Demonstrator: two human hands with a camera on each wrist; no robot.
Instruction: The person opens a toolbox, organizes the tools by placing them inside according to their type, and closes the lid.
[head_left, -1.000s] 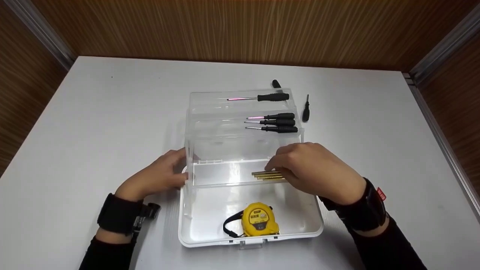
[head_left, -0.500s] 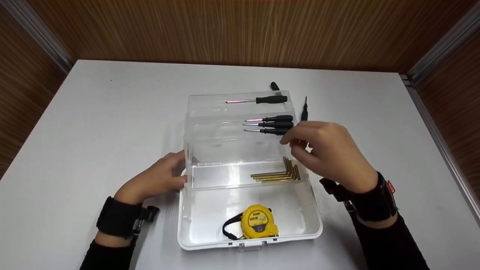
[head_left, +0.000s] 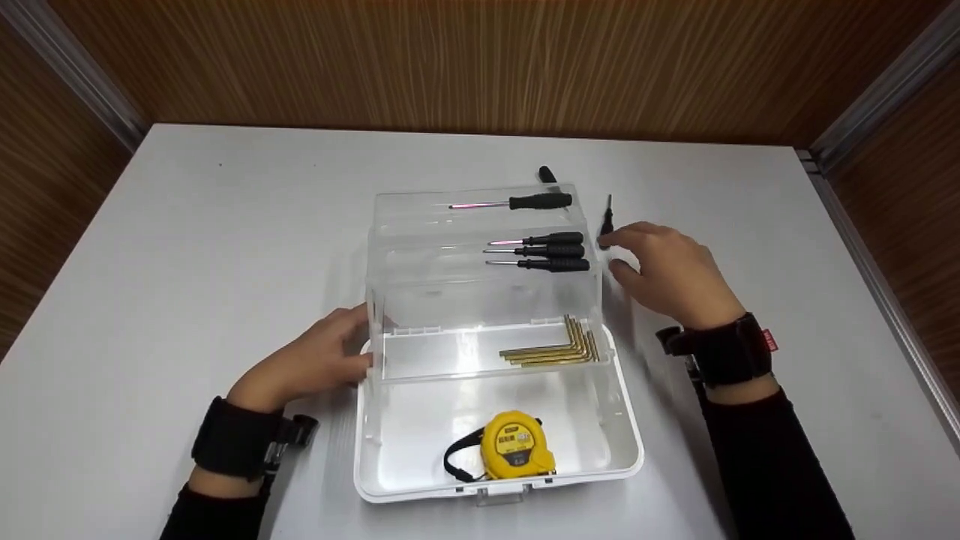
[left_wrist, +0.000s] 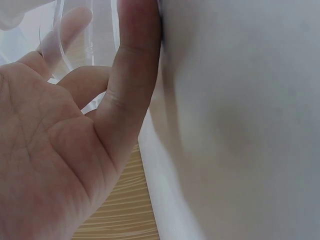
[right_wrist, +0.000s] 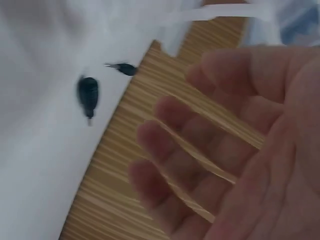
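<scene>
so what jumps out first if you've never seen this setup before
The clear plastic toolbox open at the middle of the white table draws the eye, above all the yellow tape measure in its near compartment and the brass hex keys on the tray behind it. Black screwdrivers lie on the far trays. The right hand reaches for another small screwdriver lying on the table just right of the box, while the left hand rests against the box's left side.
</scene>
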